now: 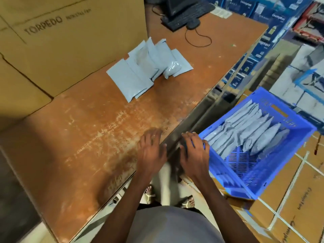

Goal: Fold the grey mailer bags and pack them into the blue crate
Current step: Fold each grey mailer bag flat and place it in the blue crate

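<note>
Fingers (pixel 152 135) of both hands are spread and hold nothing, the left hand (pixel 151 151) flat on the worn brown table (pixel 87 128). Soft grey plastic mailer bags (pixel 147 67) wait farther back; more stand in the blue plastic crate (pixel 259 172) beside the right hand (pixel 194 155), easy to reach.

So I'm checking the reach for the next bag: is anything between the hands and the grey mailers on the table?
Nothing visible. Bare tabletop lies between the left hand, the right hand and the grey mailer bags. The cardboard box stands beside that path, not in it.
</note>
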